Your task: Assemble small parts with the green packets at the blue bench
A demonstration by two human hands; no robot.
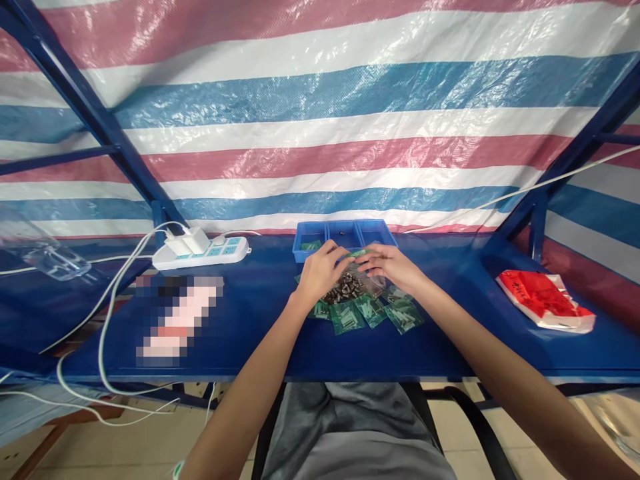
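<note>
Two hands, fingers half curled, at a green packet

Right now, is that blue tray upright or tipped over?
Upright: the blue tray has its three compartments facing up, with something green in the left one.

Left hand: bent over small metal parts.
Right hand: opposite, with something green between both hands' fingertips.
Green bags: lying beside the parts.
Blue tray: three compartments, behind the hands.
Power strip: at left, with plugs.
</note>
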